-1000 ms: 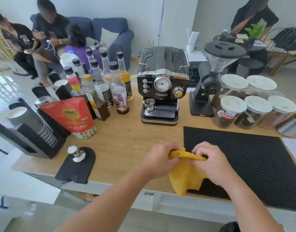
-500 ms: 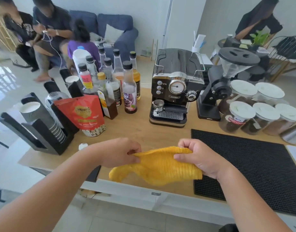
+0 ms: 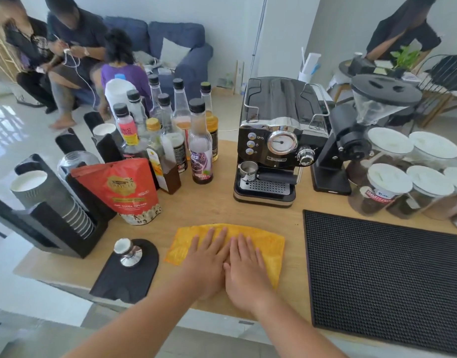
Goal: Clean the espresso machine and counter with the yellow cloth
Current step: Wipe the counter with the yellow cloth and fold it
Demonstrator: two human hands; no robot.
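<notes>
The yellow cloth (image 3: 267, 244) lies spread flat on the wooden counter (image 3: 217, 208), near its front edge. My left hand (image 3: 209, 259) and my right hand (image 3: 245, 270) rest side by side on top of it, palms down, fingers straight and pointing away from me. Neither hand grips the cloth. The black and chrome espresso machine (image 3: 279, 140) stands behind the cloth, slightly to the right, with a portafilter in its group head above the drip tray.
Left of the cloth a tamper (image 3: 126, 251) stands on a black mat. A red pouch (image 3: 121, 187), syrup bottles (image 3: 199, 140) and a cup holder (image 3: 49, 202) fill the left. A black rubber mat (image 3: 385, 280), a grinder (image 3: 361, 135) and jars (image 3: 382, 189) are on the right. People sit behind.
The cloth was bunched between both hands above the counter edge, then stretched out. Now it lies flat on the counter with both palms pressed on it.
</notes>
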